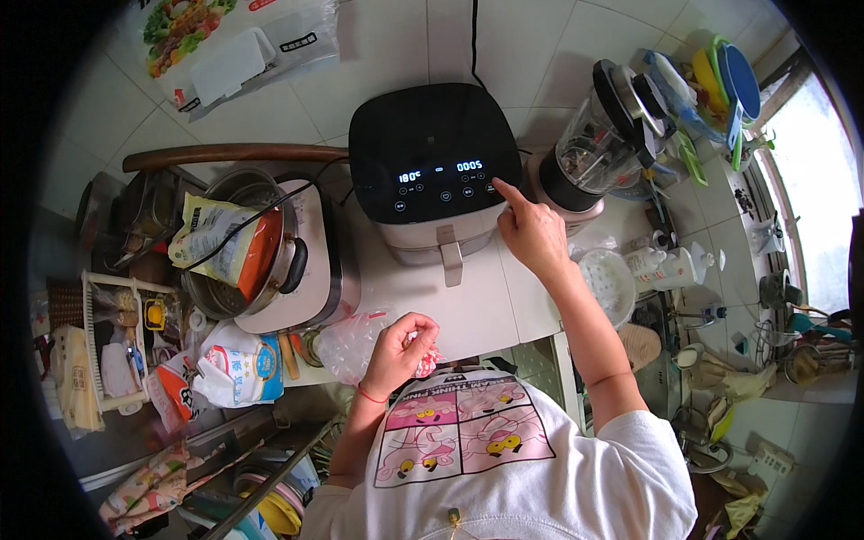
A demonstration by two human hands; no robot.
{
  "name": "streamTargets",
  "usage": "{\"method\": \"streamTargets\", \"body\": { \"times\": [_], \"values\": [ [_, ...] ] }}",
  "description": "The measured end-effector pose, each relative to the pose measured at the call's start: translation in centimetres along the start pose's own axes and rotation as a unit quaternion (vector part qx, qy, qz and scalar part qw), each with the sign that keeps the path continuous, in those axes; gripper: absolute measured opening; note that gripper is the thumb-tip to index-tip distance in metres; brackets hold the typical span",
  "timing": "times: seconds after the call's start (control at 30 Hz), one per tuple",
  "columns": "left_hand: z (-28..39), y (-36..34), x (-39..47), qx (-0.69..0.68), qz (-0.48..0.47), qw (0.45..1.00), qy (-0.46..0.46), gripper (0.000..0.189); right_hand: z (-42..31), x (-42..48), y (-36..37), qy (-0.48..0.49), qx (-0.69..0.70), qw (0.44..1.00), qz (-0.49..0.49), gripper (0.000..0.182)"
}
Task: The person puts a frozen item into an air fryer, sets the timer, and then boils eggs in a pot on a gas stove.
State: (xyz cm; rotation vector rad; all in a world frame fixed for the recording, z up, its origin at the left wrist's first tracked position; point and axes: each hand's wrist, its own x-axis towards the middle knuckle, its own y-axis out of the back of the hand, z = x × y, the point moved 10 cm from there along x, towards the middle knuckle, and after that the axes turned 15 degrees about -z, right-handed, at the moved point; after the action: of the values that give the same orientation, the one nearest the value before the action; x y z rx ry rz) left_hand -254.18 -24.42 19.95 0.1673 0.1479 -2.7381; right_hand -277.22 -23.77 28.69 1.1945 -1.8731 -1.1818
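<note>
An air fryer (432, 155) with a black glossy top stands on the white tiled counter (466, 304) against the wall. Its lit touch panel reads 180 °C and 00:05. The index finger of my right hand (533, 226) is extended onto the panel's right edge, near the icons; the hand holds nothing visible. Below the panel, the fryer's drawer handle (451, 260) points towards me. My left hand (403, 354) is closed in front of my shirt, holding a small red-and-white patterned item (428, 363), mostly hidden by the fingers. A clear plastic bag (351, 344) lies left of that hand.
A glass-jug blender (580, 155) stands right of the fryer, with a white strainer basket (607, 287) and pump bottles (678, 268) nearer. To the left, a steel pot (202, 287) holding a food packet (219, 246) rests on an appliance, crossed by a black cord.
</note>
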Motion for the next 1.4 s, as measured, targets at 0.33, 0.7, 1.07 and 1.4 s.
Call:
{"method": "streamTargets", "body": {
  "times": [0.33, 0.7, 1.07, 1.4],
  "values": [
    [0.5, -0.9, 0.3, 0.002, -0.004, 1.0, 0.001, 0.015, -0.2, 0.4, -0.5, 0.018, -0.037, 0.999, -0.033, 0.041],
    [1.3, -2.9, 0.2, -0.025, 0.037, 0.998, -0.051, 0.018, -1.0, -10.3, -4.4, 0.103, 0.185, 0.97, -0.117, 0.031],
    [1.0, -7.7, 1.4, 0.005, 0.11, 0.986, -0.125, 0.034, -6.3, -21.7, -3.5, 0.253, 0.225, 0.941, -0.015, 0.038],
    [-4.5, -21.7, 1.5, -0.298, -0.274, 0.902, 0.151, 0.067, 2.3, -32.3, -3.7, -0.125, 0.196, 0.961, 0.153, 0.045]
  ]
}}
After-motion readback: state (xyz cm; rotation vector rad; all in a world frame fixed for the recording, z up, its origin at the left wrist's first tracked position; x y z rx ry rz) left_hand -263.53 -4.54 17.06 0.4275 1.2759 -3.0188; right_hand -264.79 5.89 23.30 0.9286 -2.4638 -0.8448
